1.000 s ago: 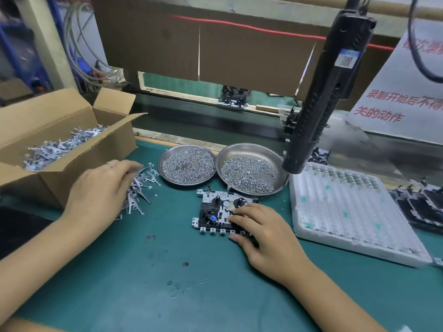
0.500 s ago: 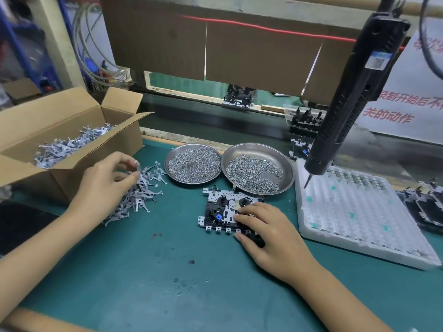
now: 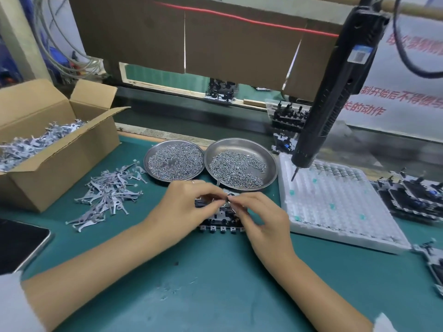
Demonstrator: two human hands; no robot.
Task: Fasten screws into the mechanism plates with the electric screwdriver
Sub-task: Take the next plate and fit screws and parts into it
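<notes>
A mechanism plate (image 3: 221, 218) lies on the green mat at the centre, mostly hidden under both hands. My left hand (image 3: 185, 202) pinches a small metal lever over the plate's left part. My right hand (image 3: 260, 218) pinches at the same spot from the right, fingertips meeting the left hand's. The black electric screwdriver (image 3: 333, 92) hangs untouched at the upper right, its bit over the white tray. Two steel dishes of screws (image 3: 175, 160) (image 3: 241, 164) stand just behind the plate.
A pile of grey metal levers (image 3: 107, 191) lies left of the plate, beside an open cardboard box (image 3: 60, 149) holding more. A white foam tray (image 3: 335, 202) sits on the right, with stacked mechanisms (image 3: 412, 195) beyond it. A dark tablet (image 3: 19, 240) lies at the left edge.
My left hand left the lever pile and came to the plate carrying a lever. My right hand lifted from resting on the plate to pinch at the same spot.
</notes>
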